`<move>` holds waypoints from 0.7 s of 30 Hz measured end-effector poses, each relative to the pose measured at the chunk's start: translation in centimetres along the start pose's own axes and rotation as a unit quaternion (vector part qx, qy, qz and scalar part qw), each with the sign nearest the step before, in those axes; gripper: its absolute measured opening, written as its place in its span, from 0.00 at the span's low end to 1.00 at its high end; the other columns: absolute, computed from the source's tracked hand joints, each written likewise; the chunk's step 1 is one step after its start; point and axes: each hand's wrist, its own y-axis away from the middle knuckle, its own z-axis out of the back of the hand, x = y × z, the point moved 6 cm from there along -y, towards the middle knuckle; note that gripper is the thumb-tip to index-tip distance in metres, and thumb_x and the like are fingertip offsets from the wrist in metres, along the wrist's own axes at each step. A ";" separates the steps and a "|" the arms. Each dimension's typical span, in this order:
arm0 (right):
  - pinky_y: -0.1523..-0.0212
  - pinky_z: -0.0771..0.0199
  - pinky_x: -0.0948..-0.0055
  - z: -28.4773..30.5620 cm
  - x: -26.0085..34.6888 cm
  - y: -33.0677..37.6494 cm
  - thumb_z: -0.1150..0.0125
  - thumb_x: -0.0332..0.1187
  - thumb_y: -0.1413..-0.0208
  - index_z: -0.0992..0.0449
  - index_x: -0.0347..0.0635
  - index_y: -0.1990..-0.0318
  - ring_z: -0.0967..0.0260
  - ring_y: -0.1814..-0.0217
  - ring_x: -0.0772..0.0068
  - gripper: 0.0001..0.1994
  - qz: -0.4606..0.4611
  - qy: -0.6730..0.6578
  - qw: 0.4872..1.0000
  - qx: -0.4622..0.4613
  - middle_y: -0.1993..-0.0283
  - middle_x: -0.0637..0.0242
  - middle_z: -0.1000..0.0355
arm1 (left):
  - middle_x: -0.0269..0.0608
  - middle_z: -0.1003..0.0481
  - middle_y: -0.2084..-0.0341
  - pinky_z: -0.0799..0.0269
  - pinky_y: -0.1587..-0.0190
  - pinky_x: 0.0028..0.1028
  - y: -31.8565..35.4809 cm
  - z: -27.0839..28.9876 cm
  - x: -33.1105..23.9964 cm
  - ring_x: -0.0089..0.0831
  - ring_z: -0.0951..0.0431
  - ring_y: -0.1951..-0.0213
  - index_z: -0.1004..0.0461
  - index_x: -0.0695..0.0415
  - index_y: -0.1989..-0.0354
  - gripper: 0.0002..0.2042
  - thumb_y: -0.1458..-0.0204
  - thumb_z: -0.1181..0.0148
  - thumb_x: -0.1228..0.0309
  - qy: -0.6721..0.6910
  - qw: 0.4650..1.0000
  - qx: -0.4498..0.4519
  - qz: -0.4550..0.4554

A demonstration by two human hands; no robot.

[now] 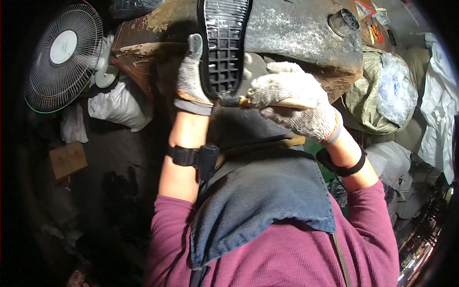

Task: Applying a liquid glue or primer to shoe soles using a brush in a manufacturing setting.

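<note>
Brushwork on the black shoe sole [224,45] appears under way: left hand [191,71] clamps its edge over the stained workbench [296,33], right hand [291,103] grips a wooden-handled brush [267,102] at the heel, needing steady strokes next.

A worn, stained workbench [296,28] is stretching across the top of the view, just beyond the gloved right hand [291,103] and left hand [191,76]. A small round tin [344,21] is sitting on it, up and to the right of the right hand, and a few small tools (too blurred to identify) [375,31] are lying farther right.
</note>
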 end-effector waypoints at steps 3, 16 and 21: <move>0.49 0.22 0.68 1.3 -1.5 0.7 0.33 0.30 0.41 0.16 0.43 0.56 0.19 0.55 0.71 0.07 -0.159 -0.215 0.959 -0.094 0.58 0.67 0.17 | 0.59 0.21 0.51 0.15 0.55 0.47 -0.3 -0.8 -1.8 0.53 0.16 0.56 0.31 0.66 0.37 0.38 0.39 0.45 0.40 -0.169 0.985 0.018 0.021; 0.39 0.28 0.69 0.7 -12.5 3.7 0.42 0.29 0.32 0.22 0.31 0.47 0.25 0.46 0.70 0.12 -0.361 -0.065 0.918 -0.150 0.51 0.61 0.20 | 0.50 0.24 0.69 0.27 0.58 0.43 6.7 -1.1 2.1 0.49 0.21 0.62 0.24 0.55 0.59 0.11 0.36 0.49 0.62 -0.822 0.520 0.023 -0.232; 0.39 0.26 0.65 -3.1 -9.8 -1.0 0.44 0.30 0.31 0.22 0.29 0.48 0.24 0.45 0.65 0.13 -0.337 -0.200 0.903 -0.175 0.48 0.55 0.21 | 0.47 0.18 0.58 0.22 0.51 0.39 20.6 4.3 -2.4 0.42 0.17 0.54 0.24 0.59 0.51 0.15 0.34 0.52 0.63 -0.719 0.597 -0.215 -0.284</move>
